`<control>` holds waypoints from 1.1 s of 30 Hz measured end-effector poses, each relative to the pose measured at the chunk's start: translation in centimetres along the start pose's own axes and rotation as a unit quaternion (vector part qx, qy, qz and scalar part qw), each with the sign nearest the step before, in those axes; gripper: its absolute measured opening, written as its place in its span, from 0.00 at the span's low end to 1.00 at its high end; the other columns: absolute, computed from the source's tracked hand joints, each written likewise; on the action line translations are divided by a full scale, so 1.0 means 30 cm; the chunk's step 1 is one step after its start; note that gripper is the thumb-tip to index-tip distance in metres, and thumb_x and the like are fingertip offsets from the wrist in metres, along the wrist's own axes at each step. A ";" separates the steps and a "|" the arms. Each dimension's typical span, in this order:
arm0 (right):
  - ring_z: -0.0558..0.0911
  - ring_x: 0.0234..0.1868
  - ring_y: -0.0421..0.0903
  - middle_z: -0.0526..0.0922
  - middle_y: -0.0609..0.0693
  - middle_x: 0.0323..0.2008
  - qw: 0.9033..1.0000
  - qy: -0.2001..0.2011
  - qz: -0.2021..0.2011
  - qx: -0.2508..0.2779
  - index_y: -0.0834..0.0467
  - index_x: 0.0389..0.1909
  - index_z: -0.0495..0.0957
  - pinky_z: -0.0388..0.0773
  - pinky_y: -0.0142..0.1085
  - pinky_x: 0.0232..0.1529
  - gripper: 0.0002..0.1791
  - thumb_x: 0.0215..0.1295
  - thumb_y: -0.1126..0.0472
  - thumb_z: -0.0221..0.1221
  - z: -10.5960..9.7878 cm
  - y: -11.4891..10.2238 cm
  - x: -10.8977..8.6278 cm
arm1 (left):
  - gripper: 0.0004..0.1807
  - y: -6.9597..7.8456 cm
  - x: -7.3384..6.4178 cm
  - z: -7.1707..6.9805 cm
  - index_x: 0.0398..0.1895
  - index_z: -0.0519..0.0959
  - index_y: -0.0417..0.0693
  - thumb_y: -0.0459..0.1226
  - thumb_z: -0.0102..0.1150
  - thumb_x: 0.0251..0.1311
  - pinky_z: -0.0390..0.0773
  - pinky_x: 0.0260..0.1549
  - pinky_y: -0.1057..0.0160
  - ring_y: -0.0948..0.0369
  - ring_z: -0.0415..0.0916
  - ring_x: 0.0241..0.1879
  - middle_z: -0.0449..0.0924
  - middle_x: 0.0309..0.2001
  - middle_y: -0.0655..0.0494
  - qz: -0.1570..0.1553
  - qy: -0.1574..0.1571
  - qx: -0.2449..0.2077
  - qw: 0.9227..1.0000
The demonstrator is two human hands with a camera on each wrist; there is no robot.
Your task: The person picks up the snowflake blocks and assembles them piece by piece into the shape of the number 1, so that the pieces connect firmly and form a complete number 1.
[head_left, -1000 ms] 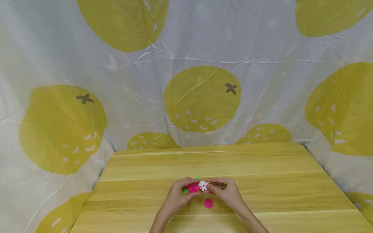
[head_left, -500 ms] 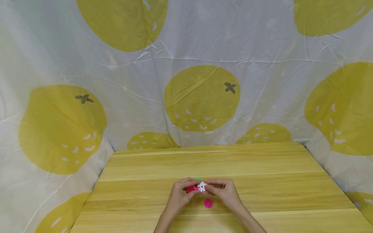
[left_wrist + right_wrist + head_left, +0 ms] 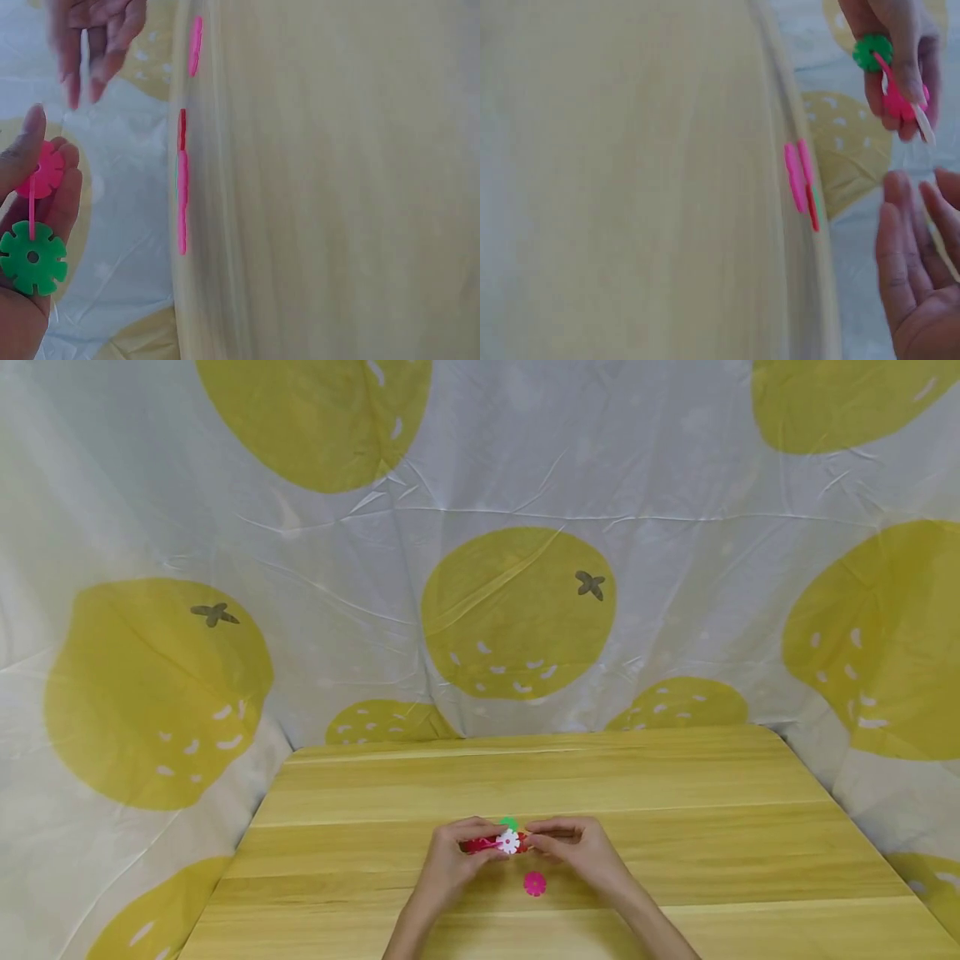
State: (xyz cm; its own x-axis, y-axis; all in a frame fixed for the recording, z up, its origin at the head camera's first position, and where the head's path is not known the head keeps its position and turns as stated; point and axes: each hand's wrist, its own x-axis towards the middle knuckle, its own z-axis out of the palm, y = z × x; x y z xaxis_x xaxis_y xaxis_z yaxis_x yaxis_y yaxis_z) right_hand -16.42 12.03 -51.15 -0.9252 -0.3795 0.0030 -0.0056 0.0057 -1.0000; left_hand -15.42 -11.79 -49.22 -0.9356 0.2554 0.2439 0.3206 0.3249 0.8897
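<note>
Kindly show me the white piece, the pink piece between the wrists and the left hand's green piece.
White piece (image 3: 502, 843), head view: face, just left of centre.
Pink piece (image 3: 535, 885), head view: middle.
Green piece (image 3: 47, 259), left wrist view: face right of the hole.

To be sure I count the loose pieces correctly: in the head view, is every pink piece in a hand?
No, one round pink piece lies on the table, apart from the left hand and right hand.

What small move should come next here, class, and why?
Probably lower the right hand to the loose pink disc: that hand looks empty and close by, the disc lies apart on the table, and the left hand holds the joined discs.
</note>
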 end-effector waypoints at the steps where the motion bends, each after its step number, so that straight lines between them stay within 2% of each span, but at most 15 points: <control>1: 0.90 0.48 0.56 0.86 0.70 0.52 1.000 -0.006 0.006 -0.003 0.73 0.56 0.81 0.87 0.45 0.51 0.21 0.70 0.62 0.66 -0.009 0.002 0.000 | 0.14 -0.001 0.000 -0.004 0.44 0.91 0.46 0.32 0.78 0.52 0.84 0.45 0.70 0.60 0.86 0.45 0.91 0.42 0.54 -0.006 -0.001 0.003 1.000; 6: 0.89 0.49 0.56 0.86 0.72 0.50 0.999 -0.032 0.029 -0.027 0.73 0.55 0.81 0.87 0.34 0.46 0.19 0.67 0.66 0.67 -0.041 0.010 -0.006 | 0.14 -0.004 0.002 -0.020 0.44 0.91 0.46 0.32 0.78 0.52 0.83 0.46 0.72 0.63 0.85 0.45 0.91 0.43 0.54 -0.022 -0.006 0.007 1.000; 11: 0.89 0.44 0.46 0.87 0.70 0.47 0.996 -0.058 0.037 -0.054 0.72 0.54 0.83 0.86 0.30 0.41 0.18 0.65 0.67 0.68 -0.049 0.025 -0.006 | 0.16 -0.005 0.006 -0.030 0.45 0.91 0.47 0.32 0.79 0.51 0.82 0.46 0.73 0.66 0.84 0.45 0.91 0.43 0.54 -0.042 -0.009 0.000 0.999; 16: 0.86 0.40 0.38 0.88 0.69 0.46 0.992 -0.081 0.014 -0.094 0.70 0.51 0.84 0.83 0.27 0.40 0.16 0.63 0.69 0.68 -0.048 0.050 -0.005 | 0.15 -0.007 0.006 -0.035 0.44 0.91 0.47 0.33 0.79 0.50 0.83 0.45 0.72 0.65 0.84 0.45 0.91 0.44 0.53 -0.042 -0.015 -0.008 0.999; 21: 0.83 0.36 0.37 0.90 0.60 0.43 0.982 -0.092 -0.021 -0.162 0.63 0.46 0.88 0.80 0.27 0.39 0.14 0.60 0.64 0.73 -0.034 0.063 -0.006 | 0.15 -0.009 0.002 -0.034 0.44 0.91 0.48 0.34 0.79 0.51 0.83 0.47 0.72 0.63 0.85 0.48 0.91 0.45 0.53 -0.037 -0.020 -0.010 0.999; 25: 0.79 0.36 0.37 0.89 0.53 0.40 0.975 -0.094 -0.031 -0.199 0.60 0.44 0.89 0.78 0.26 0.37 0.14 0.56 0.62 0.76 -0.017 0.059 -0.007 | 0.14 -0.008 0.000 -0.035 0.43 0.91 0.49 0.34 0.79 0.52 0.84 0.46 0.72 0.62 0.85 0.48 0.91 0.45 0.53 -0.034 -0.024 -0.008 0.999; 33: 0.78 0.35 0.37 0.85 0.51 0.36 0.971 -0.091 -0.032 -0.219 0.60 0.42 0.90 0.77 0.26 0.36 0.13 0.55 0.64 0.77 -0.011 0.050 -0.011 | 0.13 -0.008 0.000 -0.032 0.42 0.92 0.49 0.34 0.79 0.52 0.84 0.43 0.74 0.64 0.83 0.46 0.90 0.43 0.52 -0.040 -0.038 -0.004 0.998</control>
State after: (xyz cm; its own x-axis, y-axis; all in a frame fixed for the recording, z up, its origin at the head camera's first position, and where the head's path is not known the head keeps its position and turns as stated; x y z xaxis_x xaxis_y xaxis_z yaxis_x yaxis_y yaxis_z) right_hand -16.25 12.46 -52.65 -0.8361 -0.5481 0.0231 -0.2576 0.3551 -0.8986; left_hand -15.64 -12.75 -49.06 -0.9437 0.2986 0.1427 0.2447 0.3395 0.9082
